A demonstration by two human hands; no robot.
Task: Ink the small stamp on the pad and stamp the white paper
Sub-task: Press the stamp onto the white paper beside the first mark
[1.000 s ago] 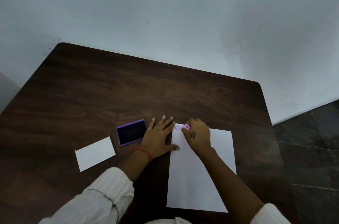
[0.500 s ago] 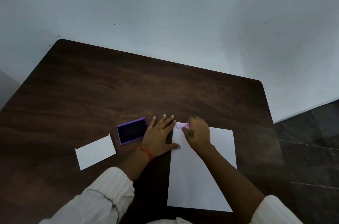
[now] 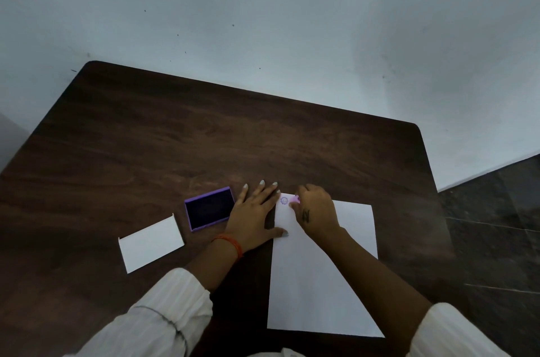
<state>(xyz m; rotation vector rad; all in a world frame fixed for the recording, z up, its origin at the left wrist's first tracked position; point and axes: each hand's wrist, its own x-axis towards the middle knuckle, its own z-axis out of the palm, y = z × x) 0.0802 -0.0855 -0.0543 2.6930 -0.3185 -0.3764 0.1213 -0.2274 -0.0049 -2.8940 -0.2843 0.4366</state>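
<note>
We look down on a dark wooden tabletop [image 3: 204, 146] set against a pale wall [image 3: 263, 6], with both of our arms reaching forward in white sleeves [image 3: 163, 315]. The white paper [image 3: 315, 283] lies lengthwise away from us, its long axis running from our body toward the wall, beneath our right forearm. Our left hand [image 3: 252, 216] lies flat, palm down and fingers spread, holding nothing; it rests on the tabletop just left of the sheet, the thumb tip pressing on the paper's left edge. An orange thread band [image 3: 230, 242] circles that wrist. Our right hand [image 3: 317, 210] is curled over the sheet's far left corner, fingers closed around the small stamp [image 3: 294, 199], a pink piece showing only at the fingertips; it is blurred, and we cannot tell which way it points or whether it touches the paper. Just left of that hand a round purple imprint [image 3: 284, 200] marks the sheet. The ink pad [image 3: 209, 208] sits open just left of our left hand, a purple-rimmed tray filled with a dark inked surface, its long axis roughly crosswise. Further left lies a small white card [image 3: 150, 244].
</note>
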